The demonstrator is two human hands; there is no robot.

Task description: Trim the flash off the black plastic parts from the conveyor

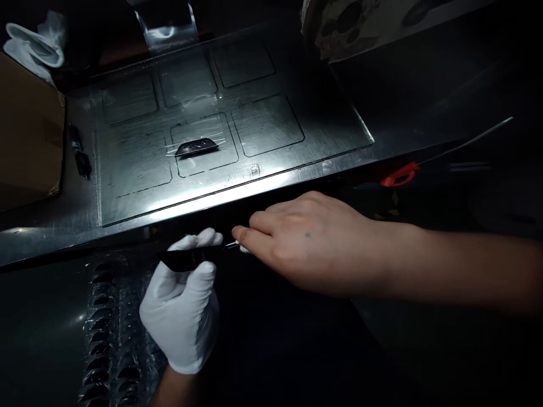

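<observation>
My left hand point(182, 305), in a white glove, grips a glossy black part point(186, 259) with a curved edge between thumb and fingers, just below the table's front edge. My right hand point(303, 240) is bare and closed, its fingertips pinched at the right end of that part. Thin pale lines and a small white bit show at those fingertips; what they hold is too small to make out. Another dark curved part point(197, 147) lies on the clear sheet point(271, 164) on the table, with thin clear strips sticking out at both ends.
A cardboard box point(31, 133) stands at the left, with white cloth point(38, 42) behind it and a black pen-like object point(79, 151) beside it. A red-handled tool point(399, 174) lies at the right. Plastic trays point(114, 333) with several black parts sit at lower left.
</observation>
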